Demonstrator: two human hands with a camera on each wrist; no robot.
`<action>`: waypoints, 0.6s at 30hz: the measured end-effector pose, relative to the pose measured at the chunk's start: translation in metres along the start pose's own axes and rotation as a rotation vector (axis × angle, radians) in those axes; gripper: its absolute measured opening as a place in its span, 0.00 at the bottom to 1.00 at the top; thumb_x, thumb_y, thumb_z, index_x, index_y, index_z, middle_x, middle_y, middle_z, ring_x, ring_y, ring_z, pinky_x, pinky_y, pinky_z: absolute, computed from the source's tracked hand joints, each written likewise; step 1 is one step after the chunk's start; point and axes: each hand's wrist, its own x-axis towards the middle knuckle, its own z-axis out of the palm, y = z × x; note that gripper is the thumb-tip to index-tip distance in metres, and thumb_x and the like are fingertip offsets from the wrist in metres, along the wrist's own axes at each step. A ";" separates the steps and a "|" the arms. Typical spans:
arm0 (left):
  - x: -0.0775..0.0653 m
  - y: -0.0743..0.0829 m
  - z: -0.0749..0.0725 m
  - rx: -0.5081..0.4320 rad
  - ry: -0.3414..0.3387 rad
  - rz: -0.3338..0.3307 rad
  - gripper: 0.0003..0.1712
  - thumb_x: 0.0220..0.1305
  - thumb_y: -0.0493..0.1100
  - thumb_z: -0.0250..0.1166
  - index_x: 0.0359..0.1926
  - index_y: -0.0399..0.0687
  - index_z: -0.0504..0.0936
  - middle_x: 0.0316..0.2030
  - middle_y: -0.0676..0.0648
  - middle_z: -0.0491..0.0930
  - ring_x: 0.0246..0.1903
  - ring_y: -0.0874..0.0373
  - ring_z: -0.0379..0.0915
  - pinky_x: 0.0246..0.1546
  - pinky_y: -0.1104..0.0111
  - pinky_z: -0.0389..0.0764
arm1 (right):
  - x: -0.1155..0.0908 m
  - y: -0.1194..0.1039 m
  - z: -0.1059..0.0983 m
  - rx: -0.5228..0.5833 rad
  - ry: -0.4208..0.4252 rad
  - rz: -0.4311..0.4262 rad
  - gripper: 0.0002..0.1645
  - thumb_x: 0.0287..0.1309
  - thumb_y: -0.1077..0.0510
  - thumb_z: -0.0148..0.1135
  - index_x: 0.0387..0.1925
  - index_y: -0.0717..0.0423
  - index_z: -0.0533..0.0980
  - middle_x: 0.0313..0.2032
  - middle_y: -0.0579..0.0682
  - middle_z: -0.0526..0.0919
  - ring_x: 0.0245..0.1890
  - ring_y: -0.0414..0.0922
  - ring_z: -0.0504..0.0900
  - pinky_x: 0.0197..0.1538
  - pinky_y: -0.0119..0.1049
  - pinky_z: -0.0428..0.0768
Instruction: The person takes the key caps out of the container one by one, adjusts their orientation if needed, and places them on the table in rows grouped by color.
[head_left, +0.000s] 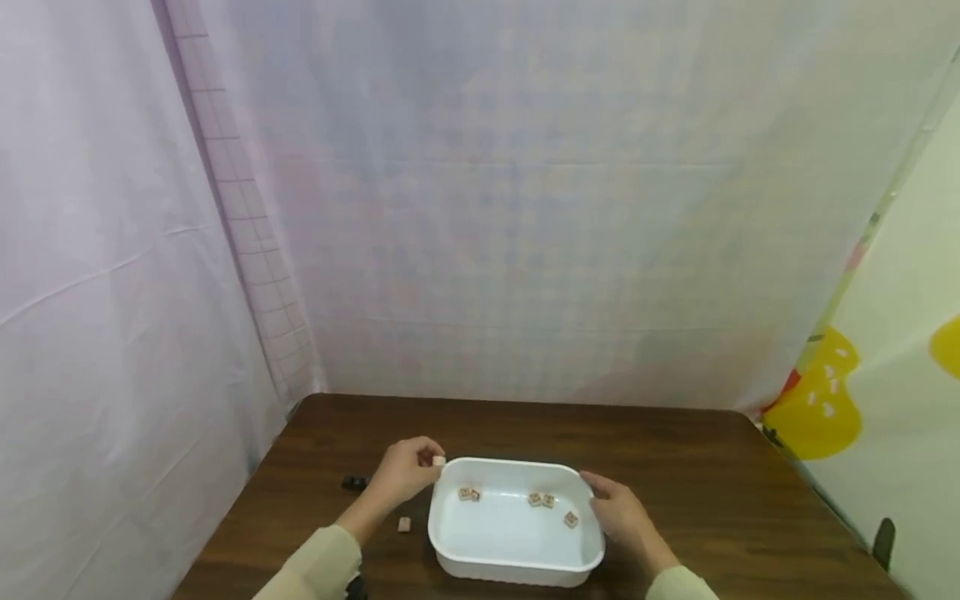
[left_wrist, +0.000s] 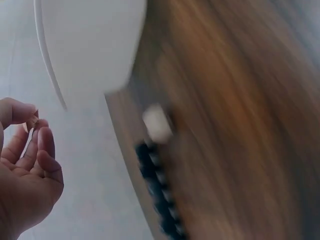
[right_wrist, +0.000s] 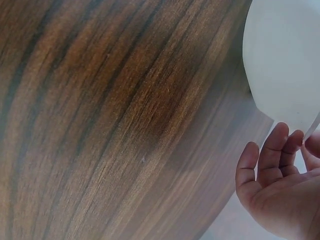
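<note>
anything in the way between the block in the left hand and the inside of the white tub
Only the white tub's rim might be: the left hand pinches the block by its far left corner. Nothing else visible stands between the block and the tub's inside.

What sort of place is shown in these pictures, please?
Probably a makeshift indoor work corner: pale hanging sheets stand behind and beside a brown wood-grain table, which bears a white tub with small pale blocks inside.

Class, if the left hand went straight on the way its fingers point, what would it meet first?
The left hand, pinching a small block, would probably meet the white tub first, though depth is unclear.
</note>
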 end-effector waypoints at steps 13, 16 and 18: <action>-0.033 -0.053 -0.036 -0.053 -0.019 -0.045 0.08 0.54 0.37 0.73 0.36 0.41 0.85 0.28 0.52 0.80 0.30 0.60 0.73 0.31 0.68 0.75 | 0.000 -0.001 0.000 -0.065 0.004 0.025 0.28 0.63 0.65 0.52 0.64 0.65 0.71 0.59 0.69 0.75 0.48 0.54 0.78 0.51 0.51 0.78; -0.037 -0.060 -0.041 -0.028 -0.038 -0.031 0.08 0.53 0.36 0.73 0.36 0.40 0.85 0.27 0.52 0.80 0.29 0.61 0.74 0.30 0.69 0.74 | 0.001 -0.002 0.000 -0.072 -0.006 0.047 0.28 0.63 0.65 0.51 0.65 0.65 0.70 0.60 0.69 0.74 0.49 0.55 0.78 0.53 0.55 0.76; -0.041 -0.064 -0.043 -0.010 -0.061 -0.043 0.08 0.52 0.36 0.74 0.35 0.40 0.85 0.27 0.53 0.80 0.28 0.61 0.73 0.29 0.69 0.74 | 0.000 -0.002 0.000 -0.088 -0.010 0.048 0.28 0.63 0.64 0.52 0.65 0.65 0.71 0.60 0.69 0.74 0.48 0.54 0.78 0.52 0.53 0.76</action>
